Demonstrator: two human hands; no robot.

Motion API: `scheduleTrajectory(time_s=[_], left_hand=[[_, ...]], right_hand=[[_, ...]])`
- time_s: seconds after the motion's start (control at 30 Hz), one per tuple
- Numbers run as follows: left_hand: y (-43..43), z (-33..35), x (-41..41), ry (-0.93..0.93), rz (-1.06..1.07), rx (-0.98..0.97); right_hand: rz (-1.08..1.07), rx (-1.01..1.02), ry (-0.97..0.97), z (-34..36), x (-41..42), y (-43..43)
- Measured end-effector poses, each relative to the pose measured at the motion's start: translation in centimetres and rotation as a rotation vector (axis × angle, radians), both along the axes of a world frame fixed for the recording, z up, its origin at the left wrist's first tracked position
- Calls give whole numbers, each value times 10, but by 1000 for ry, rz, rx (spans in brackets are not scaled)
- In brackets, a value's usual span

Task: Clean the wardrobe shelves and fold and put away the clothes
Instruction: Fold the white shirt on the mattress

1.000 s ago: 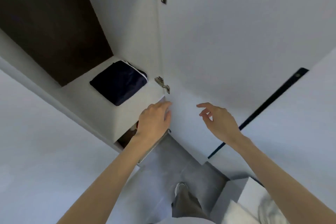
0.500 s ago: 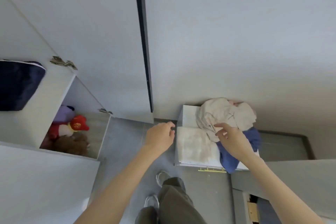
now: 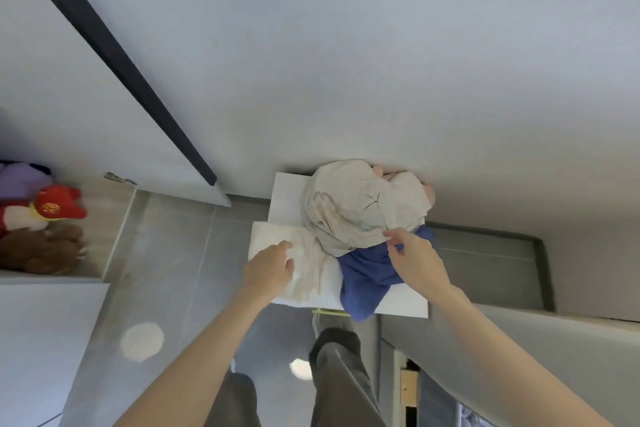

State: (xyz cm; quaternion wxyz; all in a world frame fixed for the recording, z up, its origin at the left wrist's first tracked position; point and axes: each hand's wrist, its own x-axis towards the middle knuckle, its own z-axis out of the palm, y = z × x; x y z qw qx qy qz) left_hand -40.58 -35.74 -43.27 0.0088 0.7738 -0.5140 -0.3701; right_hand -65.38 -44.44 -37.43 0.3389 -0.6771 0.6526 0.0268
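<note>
Right, the beige heap [image 3: 360, 204] sits just ahead of my right hand [image 3: 414, 258], at the wall side of the white surface [image 3: 405, 302], with the blue garment [image 3: 363, 274] trailing off the near edge. My right fingers [image 3: 393, 236] curl at their seam; I cannot tell if they grip. My left hand [image 3: 270, 267] is spread loose over the white cloth [image 3: 311, 274].

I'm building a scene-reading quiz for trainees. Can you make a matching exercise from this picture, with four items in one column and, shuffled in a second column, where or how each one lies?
Things
1. beige garment
2. blue garment
3. white cloth
4. red plush toy

Places
a. on the wardrobe shelf at far left
b. drooping over the near edge of the white table
c. crumpled on top of the heap
d. spread flat beneath the left hand

Pairs: 1-c, 2-b, 3-d, 4-a
</note>
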Motion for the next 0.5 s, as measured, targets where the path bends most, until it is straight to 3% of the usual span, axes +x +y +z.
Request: scheduleTrajectory(time_s=[0.27,0.5], left_hand=[[-3,-103,-39,-25,52,292],[-8,-144,-54,-134,73,148]], right_hand=[[166,-72,2,-89,-17,-73],[-92,24,-72,-157,-20,-117]])
